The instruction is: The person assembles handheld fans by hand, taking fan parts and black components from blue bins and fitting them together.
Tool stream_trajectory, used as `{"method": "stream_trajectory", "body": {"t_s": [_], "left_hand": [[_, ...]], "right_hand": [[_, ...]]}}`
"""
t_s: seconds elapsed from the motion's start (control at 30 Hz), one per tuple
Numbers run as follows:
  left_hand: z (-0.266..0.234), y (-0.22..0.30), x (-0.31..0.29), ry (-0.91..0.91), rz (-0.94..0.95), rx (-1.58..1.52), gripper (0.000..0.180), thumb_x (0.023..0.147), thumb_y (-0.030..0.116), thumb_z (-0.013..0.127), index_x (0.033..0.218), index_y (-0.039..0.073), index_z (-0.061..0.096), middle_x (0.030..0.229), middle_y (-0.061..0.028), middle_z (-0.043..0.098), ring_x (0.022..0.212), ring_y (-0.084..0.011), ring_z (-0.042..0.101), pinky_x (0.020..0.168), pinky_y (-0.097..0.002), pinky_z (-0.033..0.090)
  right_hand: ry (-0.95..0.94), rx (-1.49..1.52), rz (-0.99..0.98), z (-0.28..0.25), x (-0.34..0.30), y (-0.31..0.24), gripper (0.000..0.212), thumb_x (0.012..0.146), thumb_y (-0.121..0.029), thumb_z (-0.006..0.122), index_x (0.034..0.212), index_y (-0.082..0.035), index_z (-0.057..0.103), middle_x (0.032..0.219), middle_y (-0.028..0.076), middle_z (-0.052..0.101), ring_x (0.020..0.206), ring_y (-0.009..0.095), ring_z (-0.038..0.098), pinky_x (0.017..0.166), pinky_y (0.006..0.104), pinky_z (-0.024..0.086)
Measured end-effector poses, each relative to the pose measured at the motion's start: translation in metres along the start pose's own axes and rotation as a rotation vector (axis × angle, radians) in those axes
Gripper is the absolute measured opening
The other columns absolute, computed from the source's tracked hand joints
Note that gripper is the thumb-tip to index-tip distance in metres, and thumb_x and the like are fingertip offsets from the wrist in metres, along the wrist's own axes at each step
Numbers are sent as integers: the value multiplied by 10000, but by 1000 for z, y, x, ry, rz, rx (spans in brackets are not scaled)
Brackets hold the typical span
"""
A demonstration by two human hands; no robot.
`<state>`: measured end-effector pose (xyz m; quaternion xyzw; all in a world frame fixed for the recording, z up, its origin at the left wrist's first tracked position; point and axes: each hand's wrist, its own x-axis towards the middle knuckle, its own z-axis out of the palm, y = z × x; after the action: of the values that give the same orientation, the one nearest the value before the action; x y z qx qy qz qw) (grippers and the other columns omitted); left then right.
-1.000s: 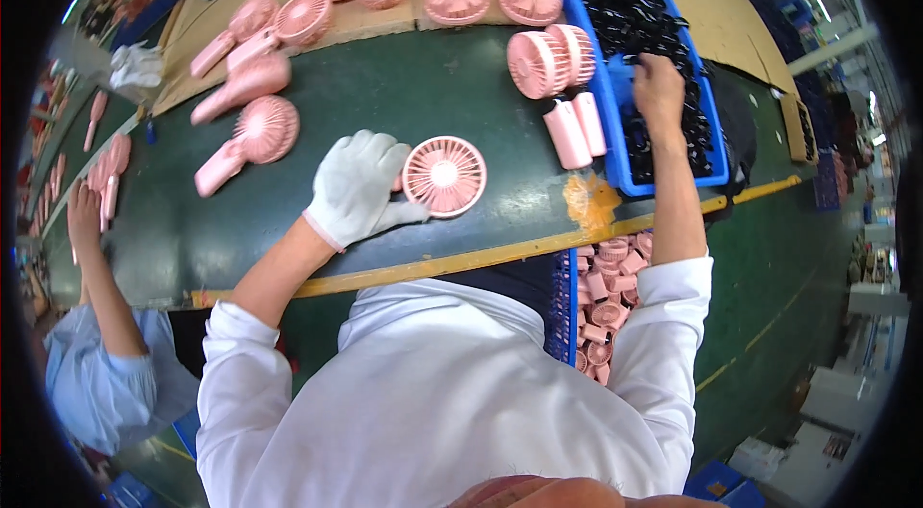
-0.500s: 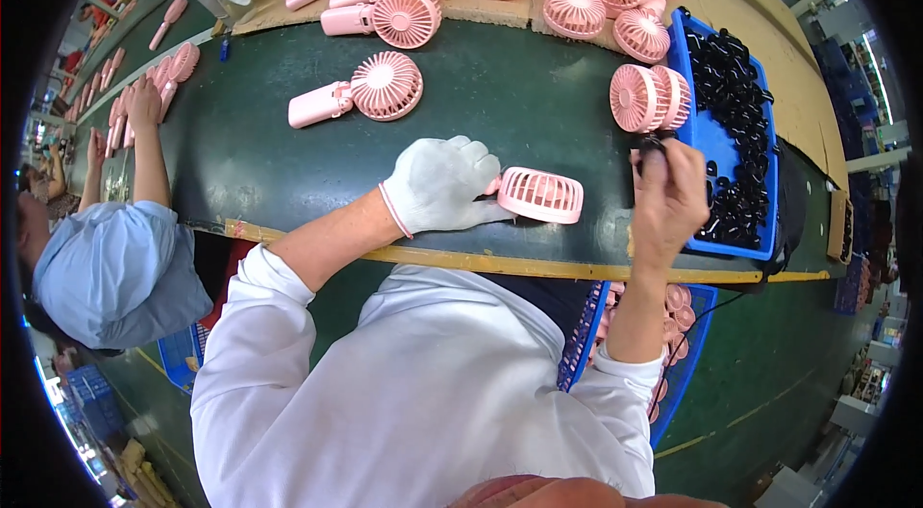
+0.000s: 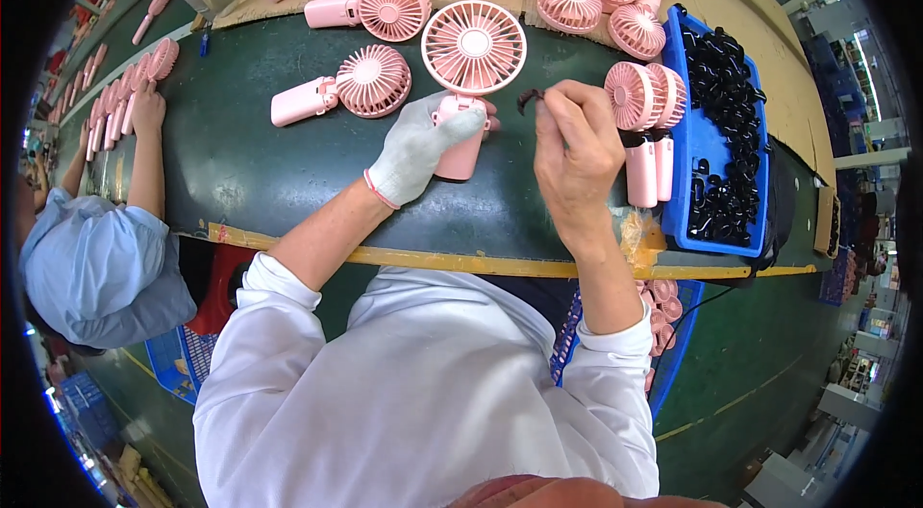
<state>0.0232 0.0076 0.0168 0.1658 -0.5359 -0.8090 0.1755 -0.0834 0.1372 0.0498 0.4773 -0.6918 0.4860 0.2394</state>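
My left hand (image 3: 419, 145), in a white glove with a pink band at the wrist, is closed round the handle of a pink handheld fan (image 3: 473, 49). The round grille faces up and the thumb lies across the hinge. Just right of the fan, my bare right hand (image 3: 580, 143) pinches a small curved black plastic piece (image 3: 529, 100) between thumb and fingers. The piece stays a little apart from the fan. Two more pink fans (image 3: 642, 168) with black pieces at their necks lie side by side to the right of that hand.
A blue tray (image 3: 681, 191) full of black pieces stands at the right. Several pink fans (image 3: 394, 10) lie on cardboard along the back, and one fan (image 3: 373, 82) rests on the green table. At the left a co-worker's hand (image 3: 148, 111) touches a row of fans.
The fan in my left hand has turned from edge-on to upright, grille facing up. My right hand has moved left from beside the two fans, carrying a black piece towards the held fan.
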Motion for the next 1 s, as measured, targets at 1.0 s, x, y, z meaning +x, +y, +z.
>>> {"method": "stream_trajectory", "body": {"t_s": [1.0], "left_hand": [[-21, 13, 7, 17, 18, 558, 363, 827, 340, 648, 789, -20, 641, 569, -78, 573, 557, -107, 552, 539, -281, 457]], "right_hand": [[-381, 672, 535, 43, -16, -3, 541, 944, -425, 536, 888, 105, 630, 997, 152, 558, 695, 159, 605, 533, 277, 471]]}}
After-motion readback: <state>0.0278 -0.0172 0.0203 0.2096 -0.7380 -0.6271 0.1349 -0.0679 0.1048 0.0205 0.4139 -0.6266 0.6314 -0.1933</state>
